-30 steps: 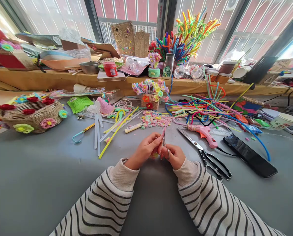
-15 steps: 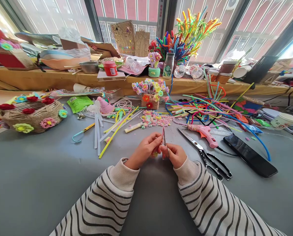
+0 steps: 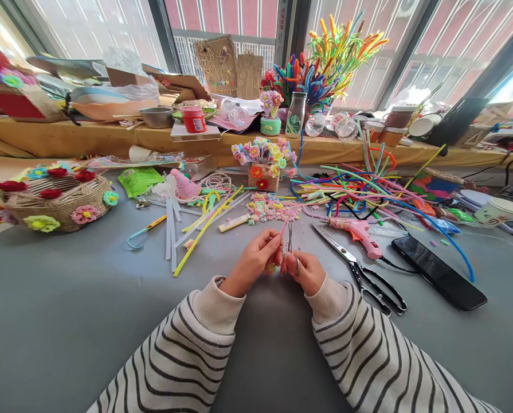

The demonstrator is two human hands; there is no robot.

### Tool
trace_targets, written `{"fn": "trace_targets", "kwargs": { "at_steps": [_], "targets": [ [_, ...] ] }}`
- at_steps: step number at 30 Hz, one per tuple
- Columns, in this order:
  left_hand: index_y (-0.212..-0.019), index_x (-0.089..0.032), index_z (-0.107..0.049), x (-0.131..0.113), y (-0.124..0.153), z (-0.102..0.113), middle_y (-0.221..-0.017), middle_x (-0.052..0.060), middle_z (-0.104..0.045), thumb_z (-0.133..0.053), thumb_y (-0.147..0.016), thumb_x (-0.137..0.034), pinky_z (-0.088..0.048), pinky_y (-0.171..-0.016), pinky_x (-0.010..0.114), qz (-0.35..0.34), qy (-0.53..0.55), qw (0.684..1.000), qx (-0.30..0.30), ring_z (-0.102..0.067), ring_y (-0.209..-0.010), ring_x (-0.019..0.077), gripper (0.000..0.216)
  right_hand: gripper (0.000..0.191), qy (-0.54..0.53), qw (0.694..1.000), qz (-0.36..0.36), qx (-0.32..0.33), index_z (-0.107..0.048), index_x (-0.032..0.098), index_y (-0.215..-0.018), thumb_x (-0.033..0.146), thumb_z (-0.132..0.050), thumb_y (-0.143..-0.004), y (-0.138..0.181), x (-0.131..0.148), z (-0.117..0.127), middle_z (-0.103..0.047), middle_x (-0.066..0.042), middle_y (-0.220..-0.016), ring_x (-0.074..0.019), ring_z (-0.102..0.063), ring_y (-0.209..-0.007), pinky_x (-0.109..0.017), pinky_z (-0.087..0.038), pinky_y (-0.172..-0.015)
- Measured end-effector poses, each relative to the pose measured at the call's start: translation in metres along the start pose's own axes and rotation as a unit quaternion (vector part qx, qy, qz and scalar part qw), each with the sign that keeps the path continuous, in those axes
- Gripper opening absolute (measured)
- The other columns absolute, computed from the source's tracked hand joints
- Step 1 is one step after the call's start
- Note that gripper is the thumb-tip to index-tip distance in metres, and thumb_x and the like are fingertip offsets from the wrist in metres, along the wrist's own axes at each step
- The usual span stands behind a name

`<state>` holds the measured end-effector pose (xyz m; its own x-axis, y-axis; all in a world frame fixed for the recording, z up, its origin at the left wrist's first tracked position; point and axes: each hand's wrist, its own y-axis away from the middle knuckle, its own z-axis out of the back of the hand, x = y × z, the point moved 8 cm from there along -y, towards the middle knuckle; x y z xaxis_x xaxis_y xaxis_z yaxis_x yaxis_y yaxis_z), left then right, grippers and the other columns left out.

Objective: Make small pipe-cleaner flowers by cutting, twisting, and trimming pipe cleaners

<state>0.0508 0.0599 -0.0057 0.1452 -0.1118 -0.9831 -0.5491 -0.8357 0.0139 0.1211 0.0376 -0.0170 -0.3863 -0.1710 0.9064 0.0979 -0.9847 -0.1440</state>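
Observation:
My left hand [image 3: 258,253] is closed in a pinch on a thin pink fuzzy stem [image 3: 283,227], like a pipe cleaner, whose tip points up and away. A bit of yellow shows below those fingers. Close beside it, my right hand [image 3: 304,269] is wrapped around small metal scissors [image 3: 290,236], blades upward next to the stem. Part of the scissors' handles is hidden by the fingers. Just beyond both hands lies a pile of small pastel clippings [image 3: 273,207]. Behind that stands a little basket of fuzzy flowers [image 3: 262,179].
To the right lie large black-handled scissors [image 3: 354,265], a pink glue gun [image 3: 361,234] and a phone [image 3: 439,274]. Many coloured pipe cleaners [image 3: 346,189] spread behind them. At left are glue sticks [image 3: 170,229], a crochet hook [image 3: 147,230] and a twine basket [image 3: 62,209].
The scissors' blades have shifted slightly right, apart from the pink stem, which leans a little more to the left. Both hands keep their hold.

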Motion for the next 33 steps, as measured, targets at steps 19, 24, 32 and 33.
{"fn": "trace_targets", "kwargs": {
  "at_steps": [19,24,32,33],
  "targets": [
    [-0.066,-0.017,-0.039,-0.003,0.002,0.0,-0.047,-0.007,-0.038,-0.042,-0.072,-0.032,-0.024,-0.036,0.015,0.008,0.014,1.0,-0.005,-0.03,-0.037,0.0027,0.017,0.044,0.043,0.998,0.034,-0.042,-0.039,0.018,-0.042,0.052,-0.035,-0.07,0.004,0.007,0.005,-0.042,0.002,-0.04,-0.0066,-0.032,-0.038,-0.019,-0.029,-0.04],
    [-0.068,-0.017,-0.04,0.002,0.002,-0.004,-0.047,-0.006,-0.039,-0.043,-0.072,-0.033,-0.024,-0.036,0.016,0.023,-0.001,0.999,0.022,-0.034,-0.037,0.0034,0.017,0.046,0.033,0.999,0.033,-0.02,-0.046,0.016,-0.045,0.051,-0.031,-0.072,0.004,0.008,0.004,-0.038,0.003,-0.041,-0.0071,-0.033,-0.041,-0.02,-0.028,-0.042],
    [-0.068,-0.018,-0.041,0.002,0.001,0.002,-0.048,-0.006,-0.04,-0.043,-0.072,-0.033,-0.024,-0.038,0.016,0.001,0.002,1.0,0.002,-0.032,-0.037,0.0027,0.016,0.043,0.041,0.997,0.012,-0.063,-0.041,0.017,-0.039,0.048,-0.041,-0.069,0.004,0.007,0.01,-0.038,0.004,-0.037,-0.0059,-0.031,-0.038,-0.019,-0.028,-0.041],
    [-0.068,-0.018,-0.041,0.002,0.001,0.001,-0.048,-0.006,-0.04,-0.042,-0.073,-0.033,-0.024,-0.038,0.016,0.004,0.002,1.0,0.006,-0.032,-0.037,0.003,0.016,0.043,0.034,0.998,0.011,-0.057,-0.042,0.017,-0.04,0.049,-0.039,-0.069,0.004,0.006,0.009,-0.038,0.004,-0.037,-0.0061,-0.031,-0.038,-0.019,-0.028,-0.041]
  ]
}}
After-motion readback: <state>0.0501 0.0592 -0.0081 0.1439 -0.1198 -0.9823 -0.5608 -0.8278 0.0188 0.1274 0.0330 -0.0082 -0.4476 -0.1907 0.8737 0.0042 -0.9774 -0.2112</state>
